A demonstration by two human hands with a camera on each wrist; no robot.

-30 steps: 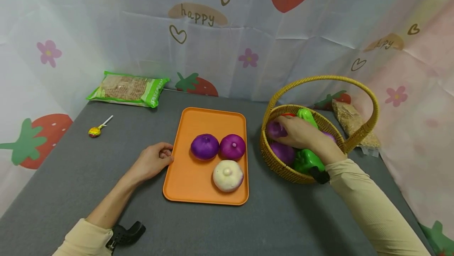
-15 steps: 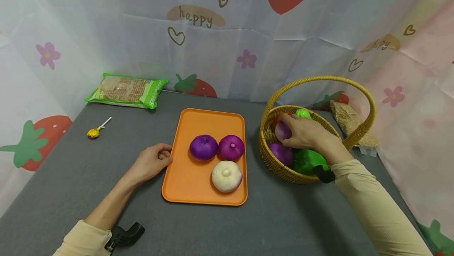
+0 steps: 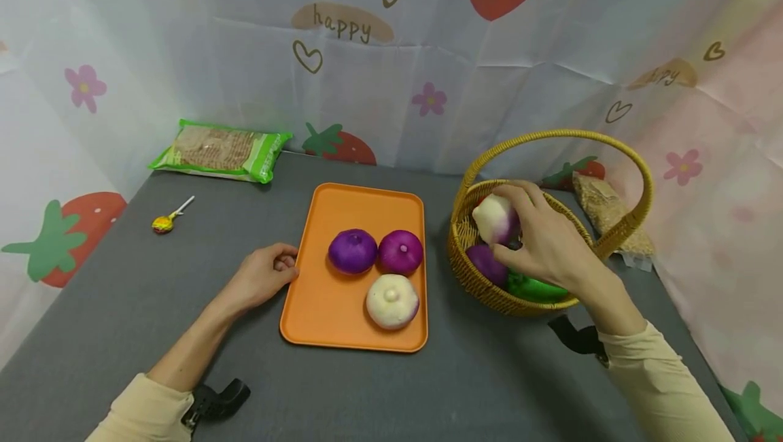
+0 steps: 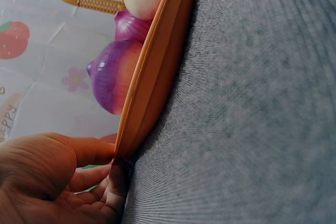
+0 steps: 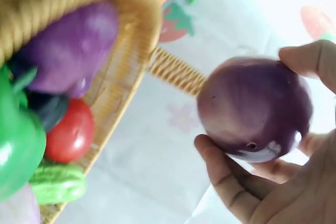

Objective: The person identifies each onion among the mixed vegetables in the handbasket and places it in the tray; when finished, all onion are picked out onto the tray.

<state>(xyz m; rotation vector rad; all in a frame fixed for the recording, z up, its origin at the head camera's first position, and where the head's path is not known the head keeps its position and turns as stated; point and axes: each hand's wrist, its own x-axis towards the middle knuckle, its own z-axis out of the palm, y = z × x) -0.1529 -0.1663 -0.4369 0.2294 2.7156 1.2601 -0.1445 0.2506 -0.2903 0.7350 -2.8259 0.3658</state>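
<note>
While printed cloth point(image 3: 245, 102) backs the grey table point(image 3: 153, 292), hands point(image 3: 262, 277) point(image 3: 550, 241) grip tray point(image 3: 327, 316) (left) and purple-white vegetable point(image 3: 494, 219) (right).

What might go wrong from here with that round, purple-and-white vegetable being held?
The glossy, round, purple-and-white vegetable could slip, as the right grip only pinches its sides. Swung sideways, it might knock the arched, yellow woven basket handle. On the flat, orange rectangular tray, the round purple onions might roll if bumped.

The held turnip point(image 3: 493, 219) is white and purple, the tray point(image 3: 333, 316) orange.
</note>
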